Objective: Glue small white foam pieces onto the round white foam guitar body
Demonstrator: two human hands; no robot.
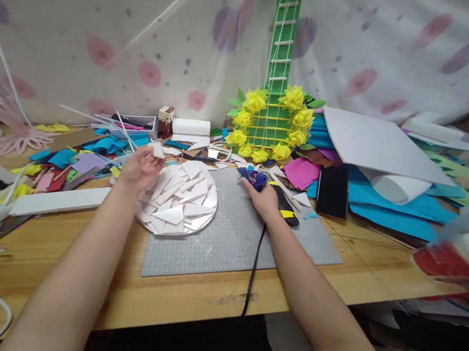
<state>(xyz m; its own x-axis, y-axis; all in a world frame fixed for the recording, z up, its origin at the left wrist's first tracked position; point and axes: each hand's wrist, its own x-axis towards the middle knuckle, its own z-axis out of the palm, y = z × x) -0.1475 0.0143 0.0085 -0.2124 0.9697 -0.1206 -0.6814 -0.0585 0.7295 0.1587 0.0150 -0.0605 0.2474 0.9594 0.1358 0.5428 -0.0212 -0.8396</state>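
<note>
My left hand [138, 170] pinches a small white foam board piece [157, 150] above the left edge of a round disc [207, 215]. Many white foam board pieces [177, 197] lie heaped and overlapping on that disc. My right hand [262, 198] is closed on a blue glue gun [253, 177], over the grey cutting mat [225, 249]. From the glue gun a black cord [255, 270] runs down over the table's front edge. A yellow and black tool [285, 205], partly hidden, lies just right of my right hand.
A green paper guitar [281, 55] ringed with yellow paper flowers stands at the back. Right of the mat are a black phone [333, 191], stacked white sheets [381, 143] and a red-and-white cup [458, 251]. Coloured scraps [89, 162] and a white strip [62, 200] cover the left side.
</note>
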